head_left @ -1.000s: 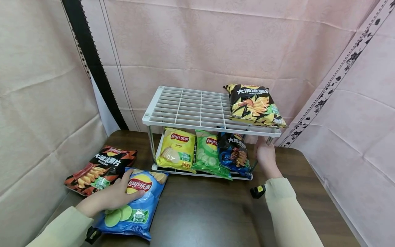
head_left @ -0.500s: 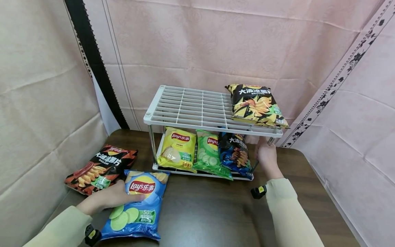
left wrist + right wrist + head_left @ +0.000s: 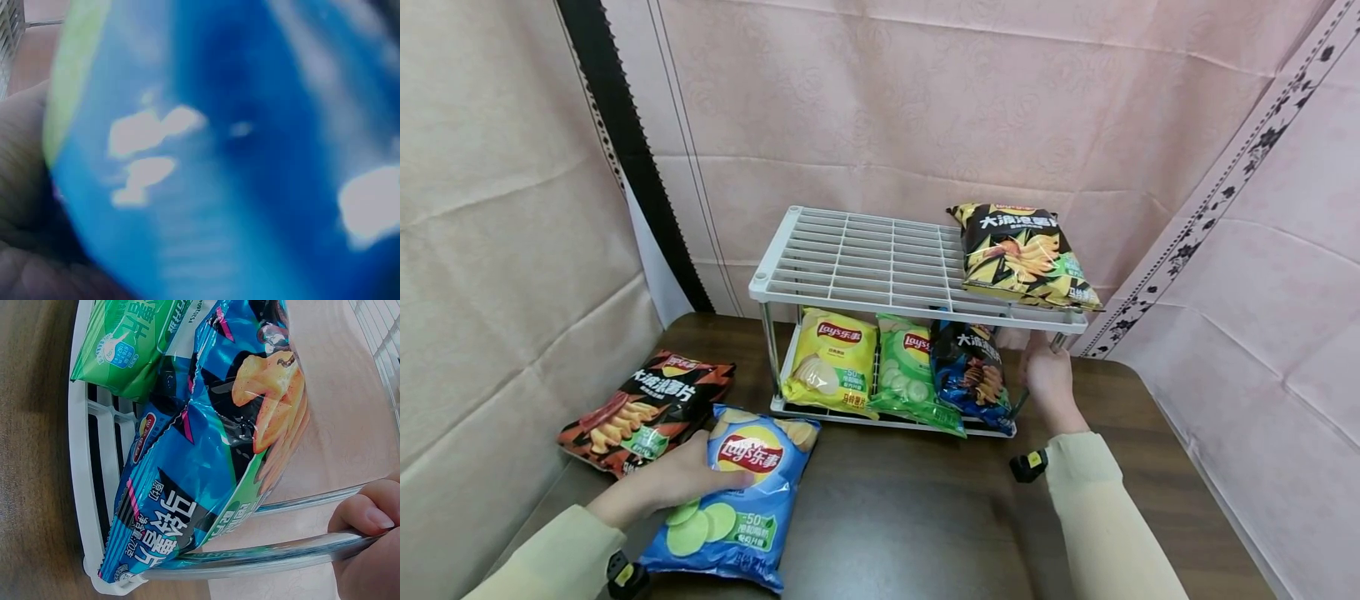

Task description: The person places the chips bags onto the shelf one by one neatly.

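Note:
My left hand (image 3: 681,475) grips a blue Lay's potato chip bag (image 3: 752,512) by its left side, thumb across the front and fingers out of sight behind it. Blue film (image 3: 237,150) fills most of the left wrist view, blurred and very close. On the right, my right hand (image 3: 1047,383) holds the metal front post (image 3: 294,553) of a white two-tier rack (image 3: 857,267). Beside that post, on the lower tier, leans a blue-and-black chip bag (image 3: 972,375). Green (image 3: 910,379) and yellow (image 3: 831,362) chip bags stand left of it.
A black-and-gold chip bag (image 3: 1022,254) lies on the right end of the rack's top tier. Left of the blue bag, a red-and-black chip bag (image 3: 647,408) rests on the brown table (image 3: 910,517). Pale cloth (image 3: 925,100) encloses the back and sides.
The left fingers, which lay across the blue bag's front, have gone behind it. The bag has shifted slightly right and its top edge has risen a little. The right hand keeps its grip.

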Motion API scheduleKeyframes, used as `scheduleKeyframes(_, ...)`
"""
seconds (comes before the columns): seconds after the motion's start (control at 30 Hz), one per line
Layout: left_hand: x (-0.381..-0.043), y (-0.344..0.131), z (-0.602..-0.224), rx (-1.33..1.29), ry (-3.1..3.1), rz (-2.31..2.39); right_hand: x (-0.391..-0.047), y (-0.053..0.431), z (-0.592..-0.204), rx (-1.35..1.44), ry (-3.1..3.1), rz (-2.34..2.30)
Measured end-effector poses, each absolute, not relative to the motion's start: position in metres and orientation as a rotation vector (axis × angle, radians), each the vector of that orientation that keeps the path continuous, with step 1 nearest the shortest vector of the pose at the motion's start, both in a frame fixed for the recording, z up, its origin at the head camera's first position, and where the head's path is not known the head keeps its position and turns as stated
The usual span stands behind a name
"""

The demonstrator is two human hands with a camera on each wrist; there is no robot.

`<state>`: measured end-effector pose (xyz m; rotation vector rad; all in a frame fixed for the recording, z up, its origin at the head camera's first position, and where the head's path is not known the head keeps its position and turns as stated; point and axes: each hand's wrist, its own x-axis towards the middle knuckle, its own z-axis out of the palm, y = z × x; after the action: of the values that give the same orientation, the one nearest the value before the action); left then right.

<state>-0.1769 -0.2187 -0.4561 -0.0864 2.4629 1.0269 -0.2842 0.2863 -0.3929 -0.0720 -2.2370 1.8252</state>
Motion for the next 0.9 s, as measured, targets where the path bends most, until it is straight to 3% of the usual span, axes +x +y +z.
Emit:
scheduleKeyframes(0.53,-0.176,-0.204,-0.455,0.081,2.484,1.133,-0.285,0.285,-0.394,-0.060,-2.212,1.873)
scheduleKeyframes(0.9,-0.165,-0.180,-0.410,0.280,2.389,1.304,-0.277,0.281,-0.382,-0.080,-2.226,1.931)
